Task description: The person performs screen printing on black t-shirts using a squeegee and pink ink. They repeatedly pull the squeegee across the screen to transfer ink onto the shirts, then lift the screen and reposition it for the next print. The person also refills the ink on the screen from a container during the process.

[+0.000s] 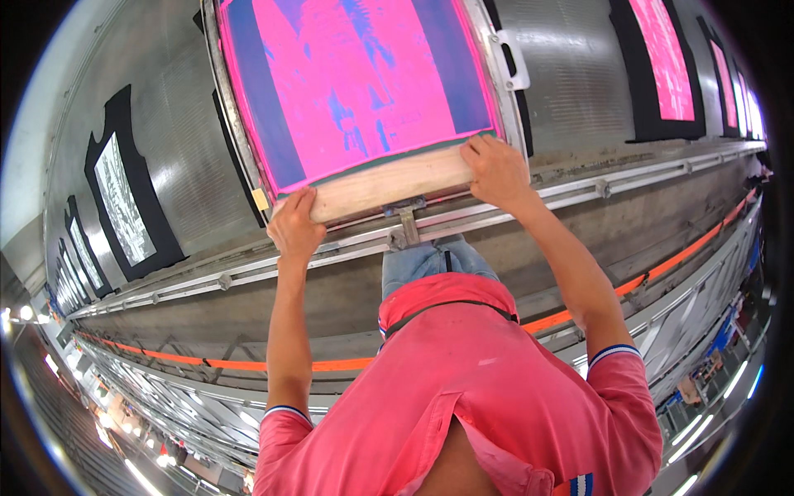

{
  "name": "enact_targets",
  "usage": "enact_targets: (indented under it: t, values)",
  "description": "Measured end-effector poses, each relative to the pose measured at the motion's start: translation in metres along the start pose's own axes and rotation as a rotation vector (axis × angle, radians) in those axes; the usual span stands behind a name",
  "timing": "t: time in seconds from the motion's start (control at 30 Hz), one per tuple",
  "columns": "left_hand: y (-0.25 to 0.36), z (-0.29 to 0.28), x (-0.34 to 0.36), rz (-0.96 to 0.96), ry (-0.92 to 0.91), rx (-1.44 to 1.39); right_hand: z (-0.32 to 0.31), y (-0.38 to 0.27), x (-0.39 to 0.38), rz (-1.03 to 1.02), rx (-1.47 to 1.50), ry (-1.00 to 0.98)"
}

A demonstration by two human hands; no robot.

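A wooden-handled squeegee (393,183) lies across the near end of a screen-printing frame (505,103), its thin green blade edge showing beside the mesh. My left hand (296,227) grips the squeegee's left end, and my right hand (499,174) is closed over its right end. Beyond the squeegee, bright pink ink and purple-blue areas cover the screen mesh (356,83). Black fabric sticks out a little past the frame's sides; whatever lies beneath the screen is mostly hidden.
A metal rail (579,188) with a clamp (404,230) runs along the table's near edge, in front of my waist. Black garment pieces with white prints (124,194) lie to the left, others with pink prints (664,62) to the right. The frame carries a white handle (514,64).
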State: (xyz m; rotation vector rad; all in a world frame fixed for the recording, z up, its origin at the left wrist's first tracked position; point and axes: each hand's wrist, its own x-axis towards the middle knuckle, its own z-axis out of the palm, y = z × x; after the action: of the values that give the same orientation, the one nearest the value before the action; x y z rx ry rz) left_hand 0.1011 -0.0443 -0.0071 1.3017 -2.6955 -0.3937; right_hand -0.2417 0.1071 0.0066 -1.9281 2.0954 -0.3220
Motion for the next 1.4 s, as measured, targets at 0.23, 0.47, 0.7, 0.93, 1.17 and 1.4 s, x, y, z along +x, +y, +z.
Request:
enact_targets:
  t: [0.23,0.47,0.7,0.93,1.17,1.4]
  values:
    - [0.015,-0.022,-0.012,0.088,-0.061,0.039,0.004,0.001,-0.025,0.114,0.054,-0.141]
    - [0.034,-0.029,0.018,0.031,-0.15,0.171,-0.031,0.033,0.034,0.188,0.643,-0.1]
    - [0.073,0.012,0.03,0.085,-0.276,0.007,-0.001,0.115,0.099,0.615,0.263,0.471]
    - [0.085,0.006,0.026,0.127,-0.233,-0.017,-0.005,0.132,0.132,0.817,0.504,0.374]
    - [0.089,0.011,0.03,0.121,-0.191,-0.097,0.0,0.148,0.139,0.86,0.481,0.393]
    - [0.085,0.012,0.028,0.077,-0.192,-0.073,-0.01,0.141,0.144,0.848,0.482,0.365]
